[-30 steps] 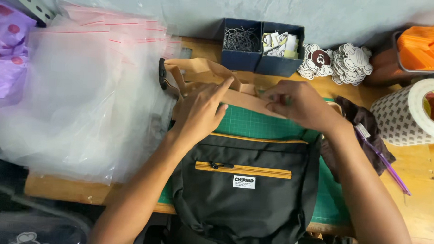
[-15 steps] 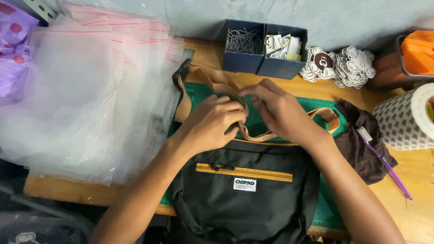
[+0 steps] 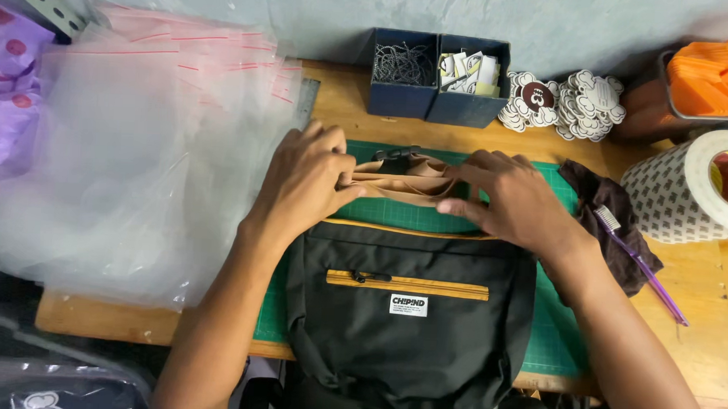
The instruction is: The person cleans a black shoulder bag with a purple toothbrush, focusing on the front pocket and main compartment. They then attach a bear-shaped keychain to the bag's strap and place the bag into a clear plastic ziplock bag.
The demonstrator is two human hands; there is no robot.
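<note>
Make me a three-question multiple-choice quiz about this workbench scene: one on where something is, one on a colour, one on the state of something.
1. Where is the big roll of white tape?
A. at the right edge of the wooden table
B. on the pile of clear plastic bags
C. inside a blue box

2. What colour is the zip strip on the black fabric bag?
A. red
B. orange-yellow
C. white

3. How is the tan webbing strap?
A. stretched out straight
B. folded into a bundle
C. hanging off the table

Answers: 1 A, it stands by the right edge. 2 B, an orange-yellow band crosses the bag's front. 3 B, the left hand and right hand press it gathered.
</note>
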